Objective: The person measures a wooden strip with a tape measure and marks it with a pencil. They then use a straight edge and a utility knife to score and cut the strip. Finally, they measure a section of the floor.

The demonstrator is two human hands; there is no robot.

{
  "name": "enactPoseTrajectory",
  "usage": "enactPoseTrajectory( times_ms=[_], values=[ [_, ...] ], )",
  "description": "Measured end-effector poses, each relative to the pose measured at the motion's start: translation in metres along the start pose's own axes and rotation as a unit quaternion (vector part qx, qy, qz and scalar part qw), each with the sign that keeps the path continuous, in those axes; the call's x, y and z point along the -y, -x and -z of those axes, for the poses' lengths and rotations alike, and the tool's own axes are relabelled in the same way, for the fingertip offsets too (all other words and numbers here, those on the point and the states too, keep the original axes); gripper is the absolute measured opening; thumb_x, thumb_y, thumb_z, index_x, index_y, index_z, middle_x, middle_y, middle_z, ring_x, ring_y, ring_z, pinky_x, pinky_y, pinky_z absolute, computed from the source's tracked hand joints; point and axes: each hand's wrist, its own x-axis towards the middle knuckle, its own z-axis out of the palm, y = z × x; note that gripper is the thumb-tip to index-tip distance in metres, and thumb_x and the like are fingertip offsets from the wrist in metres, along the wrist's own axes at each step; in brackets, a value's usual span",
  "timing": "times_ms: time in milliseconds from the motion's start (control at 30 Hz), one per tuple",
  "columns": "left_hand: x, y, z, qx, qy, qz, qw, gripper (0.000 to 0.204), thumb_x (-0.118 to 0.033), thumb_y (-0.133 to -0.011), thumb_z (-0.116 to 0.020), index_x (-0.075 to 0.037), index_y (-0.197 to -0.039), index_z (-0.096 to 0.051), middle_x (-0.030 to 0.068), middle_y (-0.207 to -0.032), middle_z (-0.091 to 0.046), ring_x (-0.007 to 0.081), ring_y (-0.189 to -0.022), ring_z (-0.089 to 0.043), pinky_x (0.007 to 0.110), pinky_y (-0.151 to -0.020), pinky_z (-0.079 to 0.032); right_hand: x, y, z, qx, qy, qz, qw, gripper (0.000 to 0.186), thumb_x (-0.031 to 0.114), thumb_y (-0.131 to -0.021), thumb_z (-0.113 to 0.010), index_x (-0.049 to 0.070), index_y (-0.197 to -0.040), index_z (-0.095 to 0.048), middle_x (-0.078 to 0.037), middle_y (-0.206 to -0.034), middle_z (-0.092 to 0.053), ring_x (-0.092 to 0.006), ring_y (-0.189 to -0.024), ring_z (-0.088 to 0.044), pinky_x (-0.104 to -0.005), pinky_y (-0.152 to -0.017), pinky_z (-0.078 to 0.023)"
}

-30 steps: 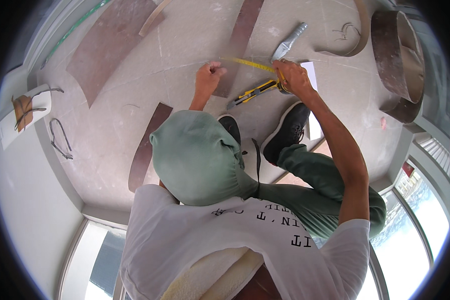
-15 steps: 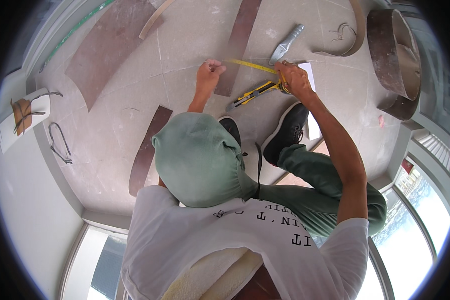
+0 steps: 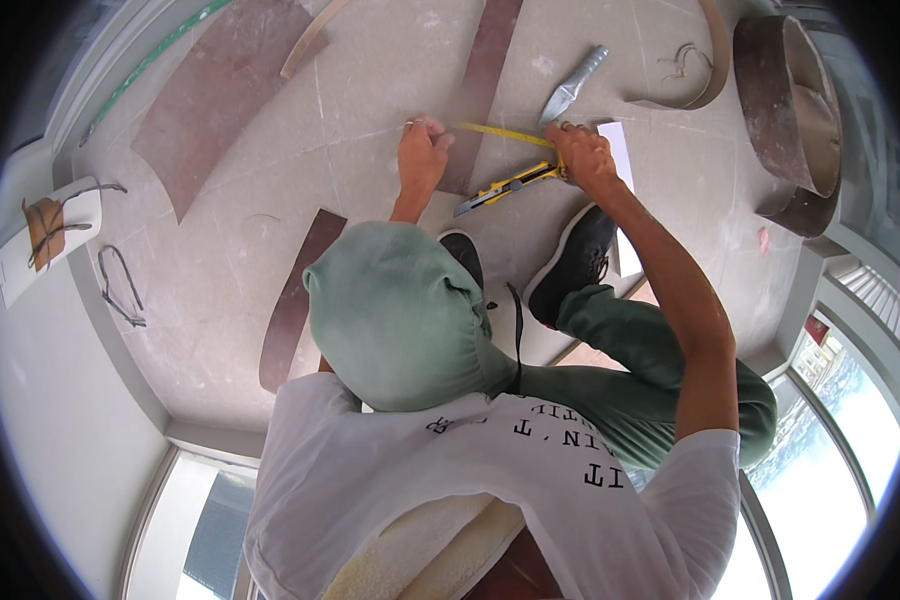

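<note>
My left hand [image 3: 425, 153] is closed, its fingertips curled together beside the blurred free end of a yellow measuring tape [image 3: 510, 132]; whether they grip anything is hidden. The tape runs across a long brown strip [image 3: 487, 60] lying on the floor. At its other end, my right hand [image 3: 585, 155] is closed round the tape measure, whose case is mostly covered by the fingers. A yellow and black utility knife [image 3: 510, 188] sticks out from under this hand, pointing left; I cannot tell whether it is gripped too. A metal scraper-like tool [image 3: 575, 85] lies just beyond.
A shorter brown strip [image 3: 300, 300] and a large brown sheet [image 3: 220, 95] lie to the left. Rolled brown sheeting [image 3: 770, 110] stands at the right. A white piece [image 3: 618, 150] lies by my shoe [image 3: 575, 260]. A cord loop [image 3: 120, 285] is near the left wall.
Both hands have shifted very slightly, the left a little to the right. The knife's tip has risen a touch. The tape still spans the strip.
</note>
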Motion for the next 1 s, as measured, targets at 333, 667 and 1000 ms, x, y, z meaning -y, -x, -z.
enactPoseTrajectory(
  times_ms=[333,667,1000],
  values=[
    [0.006,0.0,-0.001,0.015,-0.003,0.01,1.0,0.016,-0.006,-0.081,-0.078,-0.002,-0.088,-0.065,0.0103,-0.082,-0.068,0.0217,-0.075,-0.067,0.034,-0.071,-0.054,-0.001,0.008,-0.001,0.052,0.055,-0.022,0.997,0.026,0.007,-0.086,-0.066,0.014,-0.111,-0.065,-0.009,-0.102,-0.068,-0.0264,-0.096,-0.07,-0.0376,-0.081,-0.058],
    [0.004,0.004,-0.002,0.017,0.086,0.067,0.994,0.018,-0.005,-0.085,-0.075,-0.002,-0.098,-0.064,0.0064,-0.084,-0.069,0.015,-0.077,-0.066,0.03,-0.072,-0.053,0.006,0.001,-0.011,0.015,0.029,-0.022,0.999,0.026,0.008,-0.08,-0.072,0.011,-0.104,-0.063,-0.011,-0.099,-0.069,-0.0301,-0.092,-0.071,-0.0402,-0.079,-0.058],
    [0.015,0.006,-0.014,0.068,0.232,0.126,0.962,0.03,-0.005,-0.098,-0.057,0.003,-0.126,-0.057,0.0079,-0.109,-0.064,0.014,-0.1,-0.059,0.028,-0.092,-0.046,0.005,0.003,-0.008,-0.001,0.032,-0.021,0.999,0.018,0.009,-0.085,-0.066,0.011,-0.103,-0.063,-0.012,-0.098,-0.069,-0.031,-0.091,-0.071,-0.0403,-0.077,-0.058]
  ],
)
